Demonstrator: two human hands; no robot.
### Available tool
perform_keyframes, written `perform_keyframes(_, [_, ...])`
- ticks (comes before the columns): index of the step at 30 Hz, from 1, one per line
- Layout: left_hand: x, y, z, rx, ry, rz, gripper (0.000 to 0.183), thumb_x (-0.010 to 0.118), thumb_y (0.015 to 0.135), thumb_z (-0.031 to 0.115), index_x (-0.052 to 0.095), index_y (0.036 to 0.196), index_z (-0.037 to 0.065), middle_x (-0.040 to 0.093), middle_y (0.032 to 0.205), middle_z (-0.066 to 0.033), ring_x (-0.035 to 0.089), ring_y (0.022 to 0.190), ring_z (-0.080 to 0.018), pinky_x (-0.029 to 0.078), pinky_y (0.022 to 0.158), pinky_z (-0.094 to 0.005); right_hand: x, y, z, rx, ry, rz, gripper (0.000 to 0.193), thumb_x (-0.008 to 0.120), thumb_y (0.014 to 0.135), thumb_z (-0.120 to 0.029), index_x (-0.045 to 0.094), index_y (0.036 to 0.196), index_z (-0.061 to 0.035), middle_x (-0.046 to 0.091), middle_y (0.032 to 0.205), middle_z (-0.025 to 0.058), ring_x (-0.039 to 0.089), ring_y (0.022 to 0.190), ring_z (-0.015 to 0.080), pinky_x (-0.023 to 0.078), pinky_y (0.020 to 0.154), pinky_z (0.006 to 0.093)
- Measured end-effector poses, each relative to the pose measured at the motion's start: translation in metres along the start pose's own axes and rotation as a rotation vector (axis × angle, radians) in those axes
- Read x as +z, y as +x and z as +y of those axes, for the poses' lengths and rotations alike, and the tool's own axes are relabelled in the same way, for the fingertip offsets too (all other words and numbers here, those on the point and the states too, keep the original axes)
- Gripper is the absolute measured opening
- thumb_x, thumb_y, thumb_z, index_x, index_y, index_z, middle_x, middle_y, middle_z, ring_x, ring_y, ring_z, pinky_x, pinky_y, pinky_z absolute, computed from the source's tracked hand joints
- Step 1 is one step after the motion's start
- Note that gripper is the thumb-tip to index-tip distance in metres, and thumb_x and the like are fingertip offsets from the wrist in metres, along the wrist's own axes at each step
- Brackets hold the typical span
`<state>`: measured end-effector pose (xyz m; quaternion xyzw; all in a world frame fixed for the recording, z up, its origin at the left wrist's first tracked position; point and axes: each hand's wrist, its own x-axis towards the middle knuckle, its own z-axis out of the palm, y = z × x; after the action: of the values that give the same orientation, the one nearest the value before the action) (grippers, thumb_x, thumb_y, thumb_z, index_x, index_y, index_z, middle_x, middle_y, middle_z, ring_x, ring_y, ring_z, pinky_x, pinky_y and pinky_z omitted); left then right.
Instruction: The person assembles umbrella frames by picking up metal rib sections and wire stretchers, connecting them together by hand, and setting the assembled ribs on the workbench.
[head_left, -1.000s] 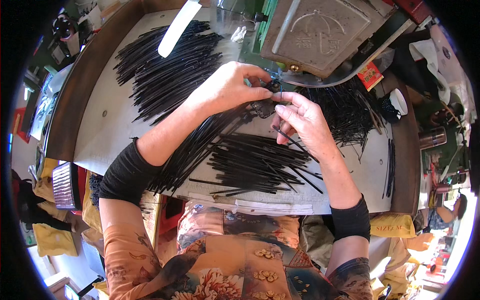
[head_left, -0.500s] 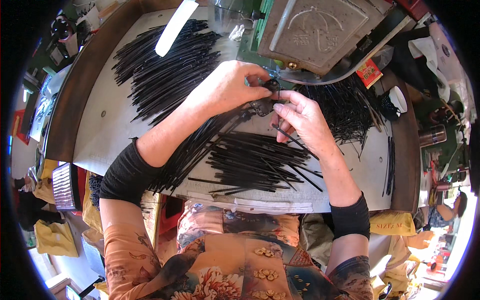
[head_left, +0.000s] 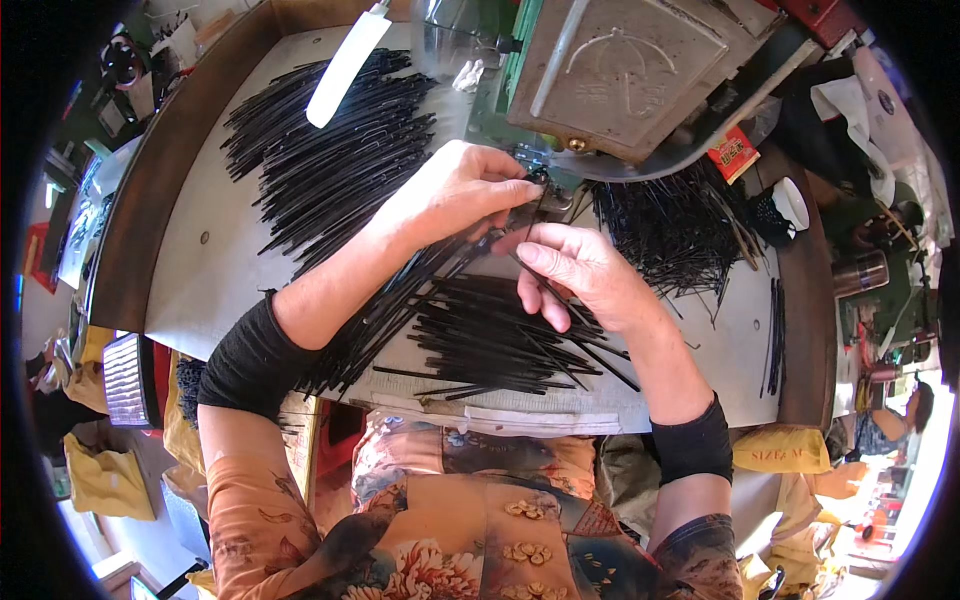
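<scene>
My left hand [head_left: 465,195] is closed, thumb and forefinger pinching a small dark piece [head_left: 540,183] right at the front of a green machine [head_left: 492,110]. That piece is partly hidden by the fingers. Just below and to the right, my right hand [head_left: 568,270] holds a thin black rod [head_left: 528,268] between thumb and fingers, its other fingers partly extended. Under my left wrist a slanting bundle of black rods [head_left: 365,335] runs toward me. A shorter pile of black rods [head_left: 490,345] lies below my right hand.
A large spread of black rods [head_left: 340,150] covers the table's left, with a white strip [head_left: 347,70] above it. The machine's metal cover [head_left: 620,75] overhangs the far side. Right of it are tangled black pieces [head_left: 665,235], a red packet [head_left: 733,155] and a white cup [head_left: 790,205]. A wooden rim [head_left: 150,175] borders the table.
My right hand has moved down and left, away from the dark piece at my left fingertips. My left hand has shifted slightly, still pinching. The view has shifted a little.
</scene>
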<state>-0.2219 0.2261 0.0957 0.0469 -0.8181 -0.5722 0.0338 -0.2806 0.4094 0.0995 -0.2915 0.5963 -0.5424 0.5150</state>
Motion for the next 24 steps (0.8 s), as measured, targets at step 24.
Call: perform_keyframes(24, [-0.006,-0.008,-0.008,-0.107,-0.031,-0.236,0.023,0.063,0.084,0.018,0.064,0.088,-0.004,0.060,0.066,-0.0040,0.055,0.052,-0.0072,0.041,0.046,-0.0202,-0.034,0.005,0.009,-0.094,0.067,0.173,0.028,0.062,0.083,-0.014,0.055,0.106,-0.0002,0.061,0.079,0.0065,0.056,0.059,0.0089,0.050,0.054,0.0222])
